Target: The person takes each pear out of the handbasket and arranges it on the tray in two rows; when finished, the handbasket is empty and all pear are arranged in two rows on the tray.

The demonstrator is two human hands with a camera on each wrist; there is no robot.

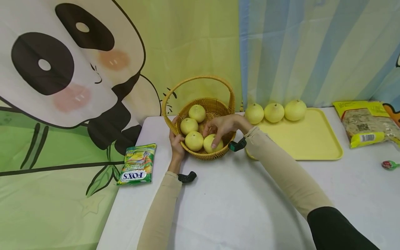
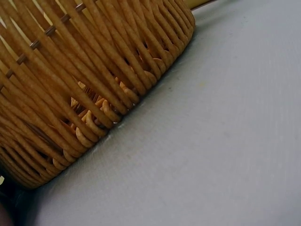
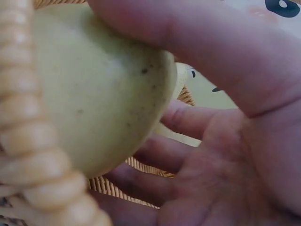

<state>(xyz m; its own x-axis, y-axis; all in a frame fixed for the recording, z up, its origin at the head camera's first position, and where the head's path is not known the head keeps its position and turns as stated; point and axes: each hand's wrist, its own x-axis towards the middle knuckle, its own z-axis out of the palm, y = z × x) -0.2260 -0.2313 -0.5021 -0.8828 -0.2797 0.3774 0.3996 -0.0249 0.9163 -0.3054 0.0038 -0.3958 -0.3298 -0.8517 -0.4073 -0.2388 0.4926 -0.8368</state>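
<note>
A woven wicker basket (image 1: 214, 105) with a tall arched handle stands on the table. Several round pale yellow-green fruits (image 1: 193, 141), like small melons, lie inside it. My left hand (image 1: 177, 144) grips the basket's left side, its thumb by the rim; the left wrist view shows the woven side wall (image 2: 94, 61) close up. Reaching in over the right rim, my right hand (image 1: 223, 125) holds the nearest right-hand fruit (image 3: 103, 89). The thumb lies across that fruit, and the fingers curve round its other side, partly hidden behind it.
To the right, a yellow tray (image 1: 312, 139) has three similar fruits (image 1: 274, 113) along its back edge. A yellow-and-clear food bag (image 1: 364, 121) and a small wrapped lollipop (image 1: 389, 165) lie farther right. A green candy bag (image 1: 137, 164) is at the table's left edge.
</note>
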